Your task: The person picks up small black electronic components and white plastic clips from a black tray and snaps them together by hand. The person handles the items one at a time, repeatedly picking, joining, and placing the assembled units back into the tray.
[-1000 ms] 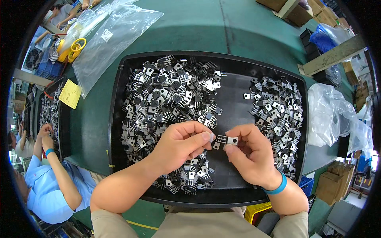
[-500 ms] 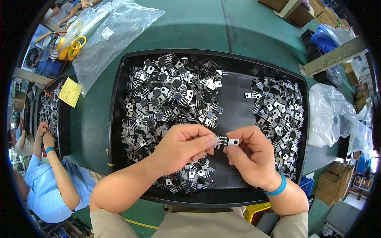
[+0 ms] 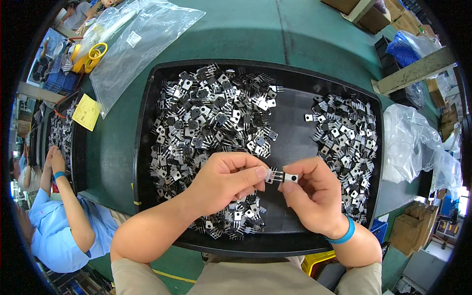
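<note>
A transistor [image 3: 291, 177] with a silvery tab is pinched between the thumb and fingers of my right hand [image 3: 317, 199]. Its thin metal legs point left toward the fingertips of my left hand [image 3: 228, 179]. Those fingers are closed in a pinch; a small pale edge shows at their tips, but the rest of what they hold is hidden. Both hands are over a black tray [image 3: 290, 110]. A large heap of loose transistors [image 3: 196, 115] fills its left side, and a smaller heap [image 3: 346, 142] lies along its right side.
Clear plastic bags lie on the green table, one behind left [image 3: 130, 59] and one to the right [image 3: 408, 142]. A yellow paper slip [image 3: 86, 113] lies at left. Further left, a person in a blue shirt [image 3: 69, 226] handles parts over another tray. Cardboard boxes [image 3: 413, 226] stand at right.
My right hand has shifted slightly to the right with the transistor, and more of its legs shows between my hands. My left hand stays nearly still.
</note>
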{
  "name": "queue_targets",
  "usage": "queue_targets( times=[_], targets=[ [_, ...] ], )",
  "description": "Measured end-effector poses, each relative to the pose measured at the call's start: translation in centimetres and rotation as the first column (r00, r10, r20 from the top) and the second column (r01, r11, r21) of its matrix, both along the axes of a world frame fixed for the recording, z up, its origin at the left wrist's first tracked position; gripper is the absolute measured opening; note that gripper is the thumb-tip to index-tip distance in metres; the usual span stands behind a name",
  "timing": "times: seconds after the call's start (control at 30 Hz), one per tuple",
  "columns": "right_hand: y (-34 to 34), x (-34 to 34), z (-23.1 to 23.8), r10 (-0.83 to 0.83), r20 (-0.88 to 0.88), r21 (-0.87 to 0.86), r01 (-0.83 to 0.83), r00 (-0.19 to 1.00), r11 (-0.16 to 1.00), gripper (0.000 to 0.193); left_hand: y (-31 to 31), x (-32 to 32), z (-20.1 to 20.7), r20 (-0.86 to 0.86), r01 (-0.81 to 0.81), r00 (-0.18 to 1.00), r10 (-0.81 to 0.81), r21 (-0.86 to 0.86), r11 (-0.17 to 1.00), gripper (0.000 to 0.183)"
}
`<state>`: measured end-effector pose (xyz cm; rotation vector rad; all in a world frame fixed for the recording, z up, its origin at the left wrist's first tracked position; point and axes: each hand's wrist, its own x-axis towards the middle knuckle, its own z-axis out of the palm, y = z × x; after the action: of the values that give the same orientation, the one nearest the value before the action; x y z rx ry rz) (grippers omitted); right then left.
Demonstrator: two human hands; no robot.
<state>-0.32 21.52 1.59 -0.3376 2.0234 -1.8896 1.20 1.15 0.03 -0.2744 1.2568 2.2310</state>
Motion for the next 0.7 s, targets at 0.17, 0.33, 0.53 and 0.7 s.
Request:
queue_targets(
  times=[0.17,0.33,0.53,0.7],
  targets=[
    [0.08,-0.02,0.01,0.046,0.03,0.001,-0.046,0.998,0.999,0.02,0.03,0.07,0.0,-0.011,0.005,1.0,-0.005,-0.02,1.0,0.016],
    [0.15,0.08,0.03,-0.01,-0.02,-0.03,0.009,1.0,1.0,0.02,0.06,-0.07,0.3,0.006,-0.004,1.0,0.004,-0.055,0.998,0.016],
    [0.13,0.14,0.14,0.02,0.032,-0.01,-0.019,0.999,1.0,0.02,0.02,0.06,-0.04,-0.018,0.017,1.0,-0.018,-0.029,0.999,0.016],
    [-0.08,0.17,-0.14,0.05,0.005,-0.013,-0.05,0.999,0.999,0.019,0.08,0.06,0.25,-0.042,0.039,0.998,-0.044,-0.115,0.993,0.015]
  ],
)
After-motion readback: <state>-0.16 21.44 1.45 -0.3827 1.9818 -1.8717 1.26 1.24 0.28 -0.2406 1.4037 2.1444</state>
